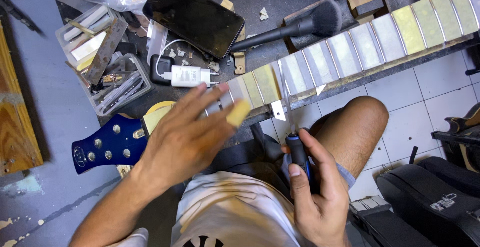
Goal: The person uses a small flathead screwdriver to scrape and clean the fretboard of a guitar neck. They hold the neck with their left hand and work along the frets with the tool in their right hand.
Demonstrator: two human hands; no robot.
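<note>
A guitar neck [350, 52] lies across the bench, its fretboard covered with strips of pale masking tape between the frets, and its blue headstock [107, 147] points to the lower left. My left hand [185, 137] hovers over the neck near the headstock with fingers spread and a small pale yellowish block [239, 113] at the fingertips; it is motion-blurred. My right hand [315, 192] grips a black-handled tool [299, 152] whose thin metal blade [287, 97] reaches up to a fret.
Behind the neck lie a black phone [192, 14], a white charger with cable [190, 76], a black soft brush [300, 24], and clear plastic trays of small tools [105, 62]. A black instrument case [430, 197] sits on the tiled floor at right. My bare knee [357, 127] is below the neck.
</note>
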